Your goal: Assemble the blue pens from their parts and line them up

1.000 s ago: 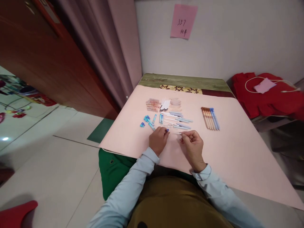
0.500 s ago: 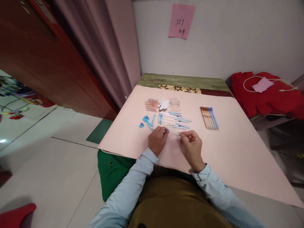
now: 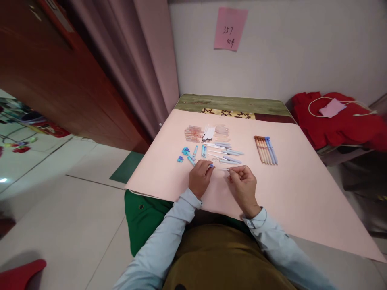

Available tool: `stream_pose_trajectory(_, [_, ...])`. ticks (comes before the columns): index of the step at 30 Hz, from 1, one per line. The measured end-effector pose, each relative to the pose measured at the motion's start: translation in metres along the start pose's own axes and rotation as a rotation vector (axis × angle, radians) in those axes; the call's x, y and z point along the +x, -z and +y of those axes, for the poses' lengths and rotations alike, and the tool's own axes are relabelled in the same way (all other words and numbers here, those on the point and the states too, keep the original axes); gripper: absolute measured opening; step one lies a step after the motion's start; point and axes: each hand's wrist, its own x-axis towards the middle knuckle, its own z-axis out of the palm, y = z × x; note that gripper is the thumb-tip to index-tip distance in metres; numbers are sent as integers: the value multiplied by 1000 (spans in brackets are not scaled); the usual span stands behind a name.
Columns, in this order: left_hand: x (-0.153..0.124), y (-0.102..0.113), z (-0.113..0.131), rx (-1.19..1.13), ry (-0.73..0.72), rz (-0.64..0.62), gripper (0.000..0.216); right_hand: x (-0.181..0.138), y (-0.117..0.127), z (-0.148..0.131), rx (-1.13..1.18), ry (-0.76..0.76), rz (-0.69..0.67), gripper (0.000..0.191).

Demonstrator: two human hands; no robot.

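Note:
My left hand (image 3: 200,178) is closed on a small blue pen barrel (image 3: 211,165), its end showing at the fingertips. A short gap to the right, my right hand (image 3: 242,184) pinches a thin pale rod, perhaps a pen refill (image 3: 225,169), pointing left. Just beyond the hands lie light blue pen grips (image 3: 232,152) with white refills beside them. Turquoise barrels (image 3: 195,151) and a little heap of blue clips or caps (image 3: 186,151) lie past my left hand. Farther back are black-tipped white refills (image 3: 208,133), clear-orange tubes (image 3: 194,134) and pale beige pieces (image 3: 222,131).
Assembled pens (image 3: 265,150), brown-topped and blue-topped, lie in a row on the right of the pink-covered table (image 3: 290,193). Red cloth (image 3: 308,121) with a white cord rests on a seat at the right. A brown door (image 3: 90,88) and curtain stand at the left.
Both hands keep nearly the same place and hold the same pieces. The view has shifted very slightly.

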Motion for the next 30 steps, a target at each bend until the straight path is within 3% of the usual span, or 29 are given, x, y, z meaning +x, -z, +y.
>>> stream_pose_trajectory(5, [-2,1,4,-265,195,77,15,0,0,-2,-39,19,5,22])
stream_pose_trajectory(11, [-5,12,3,-1035,530,52,22,16,3,-9,-90,46,-20,25])
stream_pose_trajectory(14, [-3,17,1,-1255,594,27,19,35,2,-14,-237,99,-44,23])
stream_pose_trajectory(20, [1,19,-5,-1288,586,79,19,73,-14,-10,-677,256,-4,14])
stream_pose_trajectory(26, [1,20,-6,-1329,608,74,18,78,-25,-1,-916,310,-46,16])
stream_pose_trajectory(30, [2,20,-7,-1376,602,56,14,73,-32,-7,-1000,465,-248,22])
